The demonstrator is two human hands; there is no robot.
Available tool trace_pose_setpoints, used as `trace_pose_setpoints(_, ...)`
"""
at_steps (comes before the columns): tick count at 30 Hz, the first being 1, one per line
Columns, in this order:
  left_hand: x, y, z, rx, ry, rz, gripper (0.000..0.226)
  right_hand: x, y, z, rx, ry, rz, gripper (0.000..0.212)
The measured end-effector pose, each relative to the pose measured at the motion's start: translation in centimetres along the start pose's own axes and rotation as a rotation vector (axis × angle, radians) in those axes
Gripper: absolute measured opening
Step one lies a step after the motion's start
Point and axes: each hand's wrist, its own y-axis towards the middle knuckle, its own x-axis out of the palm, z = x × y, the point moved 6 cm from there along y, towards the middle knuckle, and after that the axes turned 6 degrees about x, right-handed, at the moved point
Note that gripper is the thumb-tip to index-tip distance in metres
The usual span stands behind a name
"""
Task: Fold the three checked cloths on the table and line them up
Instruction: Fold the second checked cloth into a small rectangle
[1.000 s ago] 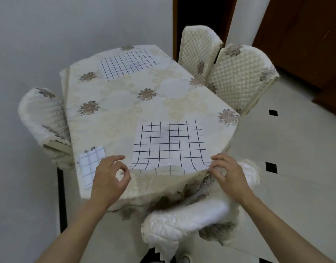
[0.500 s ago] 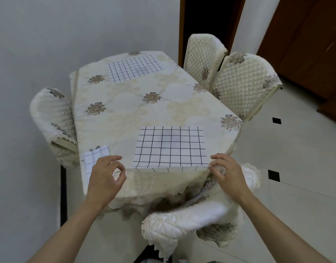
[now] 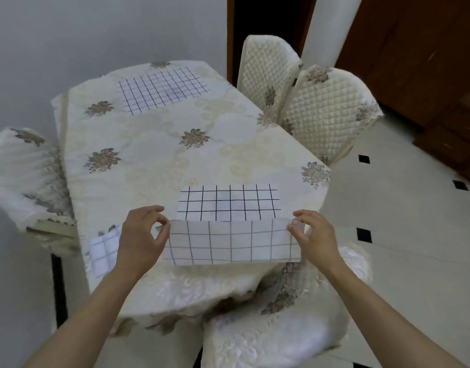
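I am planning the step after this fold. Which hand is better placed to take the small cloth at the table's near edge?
Probably the left hand: the small cloth lies right beside it, while the right hand pinches the opposite corner of the lifted cloth.

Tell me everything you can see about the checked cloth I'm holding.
The checked cloth is thin white fabric with a black grid. Its far part lies flat on the table; its near part is lifted and turned over, showing a fainter grey grid. The left hand and right hand pinch the lifted corners.
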Motion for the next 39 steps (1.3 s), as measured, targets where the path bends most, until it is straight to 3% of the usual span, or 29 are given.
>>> trace_pose_setpoints(4,1.9,3.8,-2.6,0.020,-0.030,-0.026,0.016,1.4,2.8,-0.2,0.086,0.001,0.040,0.003)
trace_pose_setpoints(14,7.2,8.1,-5.7,0.057,-0.089,-0.074,0.009,3.9,6.5,2.0,0.244,0.029,0.111,0.019)
trace_pose_setpoints(18,8.8,9.4,-6.9,0.012,-0.075,-0.078,0.011,4.5,8.4,2.5,0.292,0.043,0.084,0.013)
trace_pose_setpoints(22,10.3,10.6,-7.8,-0.031,-0.051,-0.105,0.013,5.5,10.4,3.5,0.288,0.002,0.050,0.007)
trace_pose_setpoints(29,12.9,12.6,-10.2,-0.094,-0.001,-0.133,0.007,7.7,13.8,4.1,0.269,-0.139,-0.040,0.020)
trace_pose_setpoints(39,16.4,13.5,-13.3,-0.224,0.036,-0.199,0.006,9.2,17.0,3.6,0.235,-0.212,-0.035,0.017)
